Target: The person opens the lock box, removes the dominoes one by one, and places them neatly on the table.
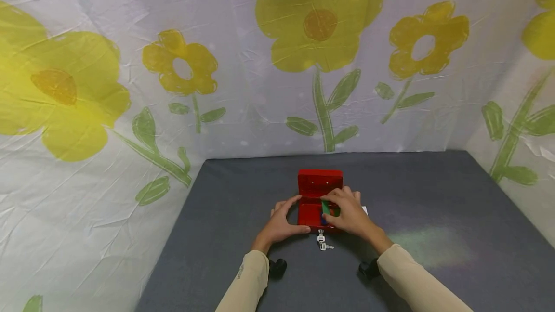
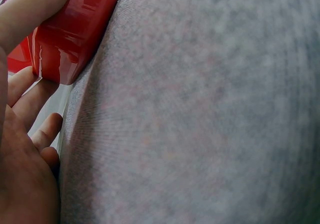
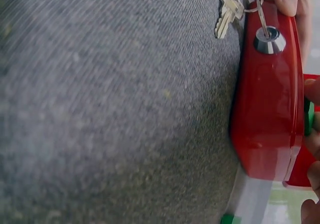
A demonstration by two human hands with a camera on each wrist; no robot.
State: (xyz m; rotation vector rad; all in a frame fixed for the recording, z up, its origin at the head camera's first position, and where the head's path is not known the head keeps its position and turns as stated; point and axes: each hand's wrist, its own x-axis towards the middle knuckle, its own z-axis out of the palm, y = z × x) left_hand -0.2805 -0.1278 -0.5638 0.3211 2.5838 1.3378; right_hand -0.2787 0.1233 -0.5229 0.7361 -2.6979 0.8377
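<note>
My R grip [image 1: 350,212] pinches a flat green piece [image 1: 325,207] in or just over the open, shiny red box [image 1: 309,213]; L grip [image 1: 278,224] holds box's L side, well apart from side edges of grey cloth tabletop [image 1: 230,211].

The place seems to be a small booth, closed in by sheeting [image 1: 251,110] printed with big yellow flowers [image 1: 320,25], whose creases and folds show it to be a hung, flexible covering. It runs along the far edge of a dark grey tabletop [image 1: 217,235] and on round the left and right sides, so whether a home, an office or a lab lies beyond cannot be told.
</note>
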